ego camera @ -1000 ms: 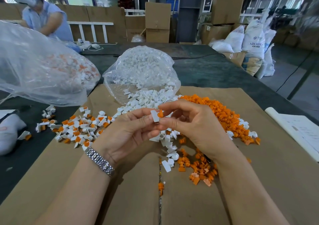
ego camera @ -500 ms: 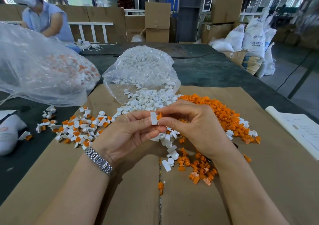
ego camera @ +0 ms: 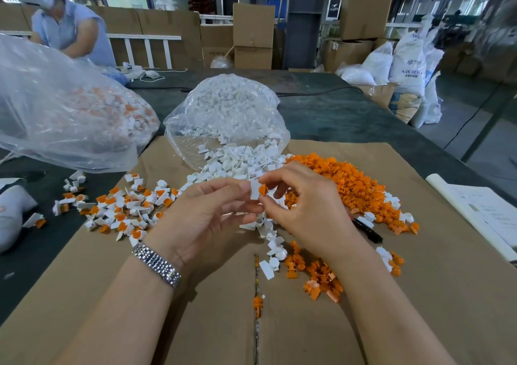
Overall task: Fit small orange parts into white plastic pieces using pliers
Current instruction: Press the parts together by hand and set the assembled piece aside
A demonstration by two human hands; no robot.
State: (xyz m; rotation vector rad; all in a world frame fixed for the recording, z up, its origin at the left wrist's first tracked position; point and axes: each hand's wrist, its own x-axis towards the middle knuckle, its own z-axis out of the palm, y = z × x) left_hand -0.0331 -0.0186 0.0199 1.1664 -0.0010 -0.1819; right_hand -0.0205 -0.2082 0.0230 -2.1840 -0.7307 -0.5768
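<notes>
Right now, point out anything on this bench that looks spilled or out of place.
White pieces have spilled from the open clear bag onto the cardboard. One stray orange part sits in the cardboard's seam. The dark tool lies unused, half buried beside the orange pile.

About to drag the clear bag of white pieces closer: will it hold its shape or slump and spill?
The bag is thin crinkled film, so it will probably sag where gripped rather than slide as one block. Its mouth lies open toward the cardboard, with white pieces already spilled out; a pull would likely shed more. It looks light for its bulk.
</notes>
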